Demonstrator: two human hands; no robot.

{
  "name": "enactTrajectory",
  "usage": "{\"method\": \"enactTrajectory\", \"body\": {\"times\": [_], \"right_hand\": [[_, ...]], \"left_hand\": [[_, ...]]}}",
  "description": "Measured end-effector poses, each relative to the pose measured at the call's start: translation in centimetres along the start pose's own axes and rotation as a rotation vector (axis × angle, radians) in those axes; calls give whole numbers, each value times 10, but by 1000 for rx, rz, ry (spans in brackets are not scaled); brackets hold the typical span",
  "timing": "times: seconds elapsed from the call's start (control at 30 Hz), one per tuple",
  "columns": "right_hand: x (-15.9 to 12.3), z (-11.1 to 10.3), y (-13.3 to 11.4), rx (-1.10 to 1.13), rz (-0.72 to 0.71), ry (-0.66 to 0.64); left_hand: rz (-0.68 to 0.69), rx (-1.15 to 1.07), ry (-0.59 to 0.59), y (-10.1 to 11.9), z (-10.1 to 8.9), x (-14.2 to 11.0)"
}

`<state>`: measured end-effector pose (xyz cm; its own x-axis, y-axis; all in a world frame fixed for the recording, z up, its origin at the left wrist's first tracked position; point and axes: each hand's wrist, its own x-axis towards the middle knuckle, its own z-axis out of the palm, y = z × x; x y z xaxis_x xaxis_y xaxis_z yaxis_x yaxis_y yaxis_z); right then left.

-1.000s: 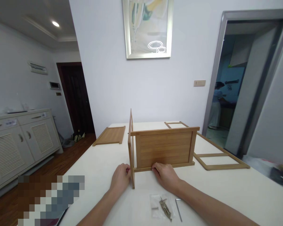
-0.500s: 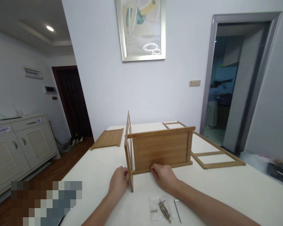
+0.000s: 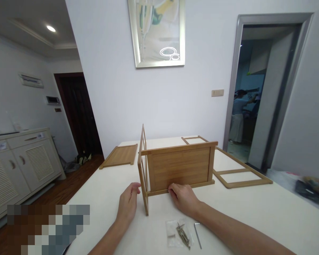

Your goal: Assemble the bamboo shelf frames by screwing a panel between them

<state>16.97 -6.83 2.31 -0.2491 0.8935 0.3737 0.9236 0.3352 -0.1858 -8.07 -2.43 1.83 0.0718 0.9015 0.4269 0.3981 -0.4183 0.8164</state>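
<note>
A bamboo shelf panel [image 3: 179, 166] stands on edge on the white table [image 3: 255, 212], joined at its left end to an upright bamboo side frame [image 3: 143, 170]. My right hand [image 3: 184, 198] presses on the panel's lower rail, fingers curled against it. My left hand [image 3: 128, 204] hovers just left of the side frame, fingers loosely apart, fingertips close to the frame and holding nothing.
A plastic bag of screws [image 3: 179, 233] and a hex key [image 3: 197, 234] lie near the table's front edge. A second bamboo frame [image 3: 239, 170] lies flat at the right and a loose bamboo panel [image 3: 120, 156] at the back left. A person stands in the far doorway [image 3: 239, 117].
My left hand has come off the side frame and its fingers have opened. The view has shifted slightly right. My right hand stays on the lower rail.
</note>
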Motion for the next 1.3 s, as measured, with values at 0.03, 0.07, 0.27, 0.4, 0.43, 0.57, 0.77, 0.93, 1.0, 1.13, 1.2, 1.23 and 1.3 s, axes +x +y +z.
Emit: {"method": "enactTrajectory", "body": {"times": [0.03,0.07,0.27,0.4,0.43,0.57,0.77,0.93,1.0,1.13,1.2,1.23,1.3], "right_hand": [[0,0,0,1,-3,2],[0,0,0,2,-5,5],[-2,-1,-1,3,-11,13],[-2,-2,-1,-3,-10,13],[-2,-2,-1,-5,-10,12],[-2,-2,-2,-9,-11,6],[-3,-4,-2,-16,-2,-10],[-2,-4,-2,-14,-2,-19],[-2,-4,-2,-5,-6,-19],[-1,-2,-1,11,-18,-14],[0,-2,0,19,-20,-11],[0,-1,0,22,-21,-11],[0,-1,0,24,-21,-12]], "left_hand": [[8,-25,20,3,-3,-2],[18,-47,34,7,-5,-4],[97,-93,-29,26,-7,-17],[92,-80,-36,28,-4,-17],[88,-80,-36,27,-4,-17],[80,-83,-61,23,-4,-16],[76,-84,-115,21,-2,-19],[82,-93,-131,20,-3,-17],[84,-96,-137,20,-2,-17],[84,-89,-135,23,-2,-17],[87,-87,-132,24,-2,-16],[90,-88,-132,25,-2,-16],[95,-90,-131,25,-2,-16]]}}
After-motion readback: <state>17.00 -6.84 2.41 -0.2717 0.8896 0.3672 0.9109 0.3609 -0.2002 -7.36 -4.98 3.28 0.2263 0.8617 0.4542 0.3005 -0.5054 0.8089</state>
